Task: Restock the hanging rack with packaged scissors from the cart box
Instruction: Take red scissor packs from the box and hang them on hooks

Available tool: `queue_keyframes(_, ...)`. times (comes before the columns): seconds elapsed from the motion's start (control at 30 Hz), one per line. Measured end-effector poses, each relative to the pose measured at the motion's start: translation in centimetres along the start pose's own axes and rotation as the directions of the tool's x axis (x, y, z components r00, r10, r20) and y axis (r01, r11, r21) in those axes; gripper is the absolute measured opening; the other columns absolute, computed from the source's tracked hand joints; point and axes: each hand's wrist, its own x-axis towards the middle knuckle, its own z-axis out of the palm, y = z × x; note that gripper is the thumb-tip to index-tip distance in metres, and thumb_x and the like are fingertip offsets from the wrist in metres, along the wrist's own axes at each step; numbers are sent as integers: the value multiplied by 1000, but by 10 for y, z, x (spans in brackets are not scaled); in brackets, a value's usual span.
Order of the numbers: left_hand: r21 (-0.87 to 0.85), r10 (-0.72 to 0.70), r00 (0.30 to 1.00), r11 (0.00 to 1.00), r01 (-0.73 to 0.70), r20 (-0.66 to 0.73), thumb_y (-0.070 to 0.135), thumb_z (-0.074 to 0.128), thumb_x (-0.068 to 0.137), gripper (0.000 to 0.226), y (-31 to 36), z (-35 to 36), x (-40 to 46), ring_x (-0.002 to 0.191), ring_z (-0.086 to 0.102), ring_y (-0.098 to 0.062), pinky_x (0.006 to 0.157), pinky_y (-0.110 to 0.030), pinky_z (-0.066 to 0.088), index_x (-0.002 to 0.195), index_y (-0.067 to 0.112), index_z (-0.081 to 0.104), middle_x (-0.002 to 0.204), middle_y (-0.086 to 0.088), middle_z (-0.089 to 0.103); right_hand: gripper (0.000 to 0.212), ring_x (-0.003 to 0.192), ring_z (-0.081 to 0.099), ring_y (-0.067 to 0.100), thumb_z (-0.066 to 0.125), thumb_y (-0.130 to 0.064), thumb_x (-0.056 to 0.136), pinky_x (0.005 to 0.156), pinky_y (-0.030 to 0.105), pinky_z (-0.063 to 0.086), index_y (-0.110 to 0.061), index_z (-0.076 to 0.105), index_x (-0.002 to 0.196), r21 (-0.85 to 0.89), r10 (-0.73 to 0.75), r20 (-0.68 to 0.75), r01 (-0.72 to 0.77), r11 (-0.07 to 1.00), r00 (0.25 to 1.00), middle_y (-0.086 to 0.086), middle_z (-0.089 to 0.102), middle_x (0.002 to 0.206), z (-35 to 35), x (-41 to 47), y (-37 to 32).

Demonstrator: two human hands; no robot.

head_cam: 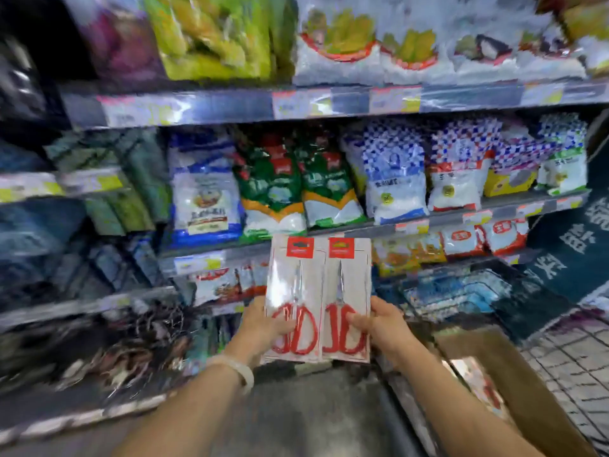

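Hands, left (pixel 263 328) and right (pixel 379 328), pinch upright scissor packs (pixel 318 291) low

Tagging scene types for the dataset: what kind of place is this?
Most likely a shop aisle. Shelves carry price labels and rows of bagged goods, and each hand, left hand and right hand, holds a retail scissors pack.

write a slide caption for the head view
Left hand and right hand each hold a red-handled scissors pack upright, side by side before stocked shelves.
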Motion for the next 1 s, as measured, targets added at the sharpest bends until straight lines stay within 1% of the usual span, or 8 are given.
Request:
queue_keyframes(0.13, -115, -28, 986, 993, 9, -164, -12, 65, 80, 33, -40, -128, -49, 70, 59, -10, 51, -10, 50, 87, 18, 55, 82, -2, 65, 30, 75, 70, 17, 67, 4, 80, 75, 35, 58, -11, 66, 106, -102, -17, 193, 37, 994, 981, 4, 74, 89, 139, -18, 9)
queue_keyframes(0.23, -120, -72, 955, 992, 39, -288, -9, 70, 76, 29, -89, -234, -86, 66, 59, -12, 51, -13, 50, 101, 2, 60, 81, -4, 67, 29, 75, 70, 18, 66, 7, 79, 79, 37, 58, -13, 66, 100, -128, 5, 307, 36, 991, 952, 0, 74, 84, 255, -50, 24)
queue_keyframes(0.37, -198, -164, 889, 977, 85, -427, -3, 73, 76, 35, -141, -358, -145, 66, 56, -7, 53, -17, 45, 105, 8, 54, 79, 3, 61, 27, 85, 69, 29, 68, 4, 79, 86, 44, 55, -6, 67, 104, -169, 37, 427, 39, 985, 903, 11, 73, 94, 397, -96, 43)
queue_keyframes(0.57, -271, -214, 790, 960, 63, -574, 5, 77, 61, 43, -191, -503, -221, 89, 65, -21, 83, -36, 56, 99, 4, 58, 97, -12, 69, 29, 54, 67, 3, 61, 13, 81, 49, 15, 52, -1, 64, 106, -212, 52, 627, 107, 971, 777, 9, 68, 90, 570, -158, 53)
queue_keyframes(0.67, -298, -227, 765, 953, 47, -603, -4, 69, 67, 26, -206, -546, -246, 88, 64, -23, 85, -43, 55, 85, 9, 56, 95, -11, 68, 30, 52, 66, 3, 62, 14, 79, 48, 15, 51, 1, 64, 106, -234, 58, 694, 149, 961, 718, 7, 69, 83, 630, -181, 57)
queue_keyframes(0.73, -340, -245, 740, 940, 24, -626, -4, 69, 68, 31, -218, -576, -254, 93, 66, -25, 91, -45, 53, 94, 9, 58, 99, -12, 70, 27, 51, 66, 3, 62, 13, 80, 46, 15, 50, 0, 64, 103, -259, 81, 721, 159, 953, 689, 7, 69, 83, 672, -189, 59)
queue_keyframes(0.87, -405, -261, 718, 914, -32, -645, -10, 65, 73, 35, -244, -641, -257, 87, 66, -20, 84, -39, 55, 103, 5, 57, 92, -8, 69, 28, 54, 67, 3, 64, 11, 79, 48, 15, 50, 1, 65, 106, -298, 96, 760, 214, 930, 642, 13, 71, 95, 756, -191, 65)
queue_keyframes(1.0, -415, -280, 663, 908, -51, -694, -14, 63, 76, 35, -259, -727, -247, 82, 64, -17, 75, -32, 56, 105, 4, 53, 91, -6, 67, 26, 64, 69, 11, 64, 9, 80, 55, 20, 55, -6, 66, 101, -303, 106, 788, 231, 925, 607, 3, 72, 83, 854, -176, 67)
